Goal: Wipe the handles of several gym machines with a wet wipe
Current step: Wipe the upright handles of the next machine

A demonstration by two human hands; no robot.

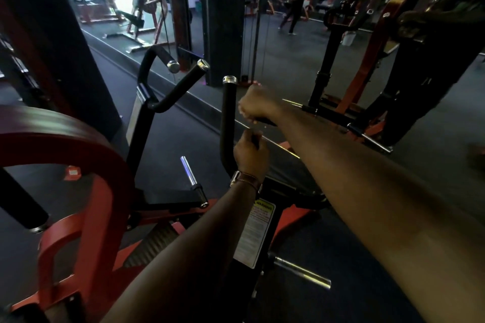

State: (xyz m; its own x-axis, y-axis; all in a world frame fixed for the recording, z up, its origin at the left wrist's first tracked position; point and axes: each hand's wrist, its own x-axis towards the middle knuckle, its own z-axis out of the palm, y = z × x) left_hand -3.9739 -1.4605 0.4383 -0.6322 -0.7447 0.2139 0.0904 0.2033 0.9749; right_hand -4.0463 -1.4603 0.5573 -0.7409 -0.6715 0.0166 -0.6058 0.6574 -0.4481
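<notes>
A black upright handle (227, 113) with a chrome cap rises from the red and black machine in the middle of the view. Just right of it, my right hand (258, 102) is curled round a short black side grip (267, 121). A pale scrap under the fingers looks like the wet wipe (242, 113), blurred. Below it, my left hand (250, 152) grips the black bar (255, 139) of the same handle frame; a strap sits on that wrist. The machine's second handle (178, 88) stands free to the left.
A red curved frame (86, 155) and a black roller pad (23, 207) crowd the left. Chrome weight pegs (189, 172) (301, 271) stick out low. A dark pillar (223, 18) and cables stand behind; another red machine (367, 60) is at right. A person (292, 5) walks far back.
</notes>
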